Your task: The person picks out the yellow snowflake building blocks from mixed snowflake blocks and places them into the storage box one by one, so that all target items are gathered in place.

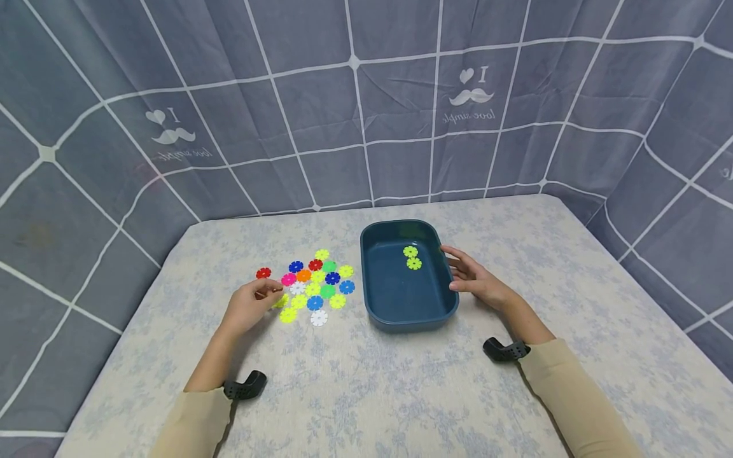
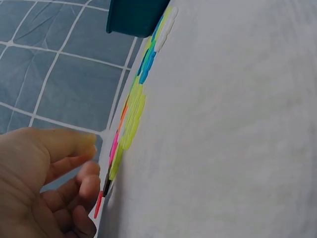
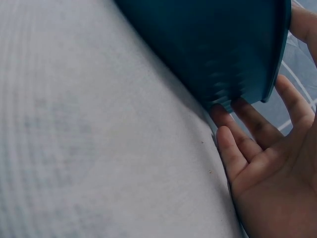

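My left hand [image 1: 250, 306] hovers at the left edge of a spread of slotted plastic discs. Its fingers are loosely bent, and the left wrist view shows nothing between thumb and fingertips. A yellow disc [image 1: 281, 301] lies just beside those fingertips, partly hidden by them; a red disc [image 1: 263, 273] lies beyond the hand. At the right side of a dark teal bin [image 1: 408, 324], my right hand [image 1: 480, 282] rests its spread fingers against the outer wall [image 3: 198, 44]. Inside the bin lie two yellow discs [image 1: 414, 263].
The flower-shaped discs include blue [image 1: 315, 303], white [image 1: 319, 317], green [image 1: 328, 291], orange [image 1: 303, 275] and pink [image 1: 289, 279] ones, lying flat left of the bin. A patterned cloth [image 1: 366, 394] covers the table. Grey-blue curtain [image 1: 321, 127] with white lines hangs behind it.
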`<control>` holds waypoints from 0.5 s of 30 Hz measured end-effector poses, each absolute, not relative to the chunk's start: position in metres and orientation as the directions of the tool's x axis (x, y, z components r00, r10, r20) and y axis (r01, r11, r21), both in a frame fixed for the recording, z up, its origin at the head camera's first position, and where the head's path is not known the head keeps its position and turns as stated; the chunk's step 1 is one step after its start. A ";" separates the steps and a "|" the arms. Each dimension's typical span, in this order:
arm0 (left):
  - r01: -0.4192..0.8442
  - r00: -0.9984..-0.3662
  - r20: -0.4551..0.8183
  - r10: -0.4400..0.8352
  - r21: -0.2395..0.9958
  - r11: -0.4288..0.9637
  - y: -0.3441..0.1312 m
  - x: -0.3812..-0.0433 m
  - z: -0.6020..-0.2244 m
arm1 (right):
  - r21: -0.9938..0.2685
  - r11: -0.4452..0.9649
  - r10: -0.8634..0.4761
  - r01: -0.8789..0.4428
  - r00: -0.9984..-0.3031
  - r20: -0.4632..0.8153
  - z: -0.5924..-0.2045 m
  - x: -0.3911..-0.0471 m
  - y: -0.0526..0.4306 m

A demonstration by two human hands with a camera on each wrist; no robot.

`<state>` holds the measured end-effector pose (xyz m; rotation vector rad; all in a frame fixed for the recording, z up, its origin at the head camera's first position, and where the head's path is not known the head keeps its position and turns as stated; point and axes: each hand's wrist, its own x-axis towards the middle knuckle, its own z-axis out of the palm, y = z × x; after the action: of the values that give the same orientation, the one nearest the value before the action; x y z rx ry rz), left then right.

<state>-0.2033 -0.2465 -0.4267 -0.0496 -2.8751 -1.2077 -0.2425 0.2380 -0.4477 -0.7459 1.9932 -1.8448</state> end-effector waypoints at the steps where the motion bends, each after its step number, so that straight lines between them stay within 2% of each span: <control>1: 0.033 -0.999 0.029 0.017 0.708 0.706 -0.247 -0.203 -0.427 | -0.988 0.028 -0.573 -0.155 -0.812 0.111 -0.448 -0.243 0.238; 9: -0.041 -0.999 -0.041 -0.018 0.677 0.734 -0.252 -0.204 -0.429 | -0.987 0.035 -0.568 -0.155 -0.816 0.108 -0.449 -0.243 0.238; 15: -0.019 -1.000 -0.029 0.000 0.662 0.750 -0.251 -0.205 -0.431 | -0.988 0.016 -0.578 -0.154 -0.808 0.116 -0.448 -0.243 0.238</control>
<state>-0.2054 -0.2514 -0.4312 0.0155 -2.9634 -1.1212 -0.2426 0.2383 -0.4485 -0.7513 1.9791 -1.8538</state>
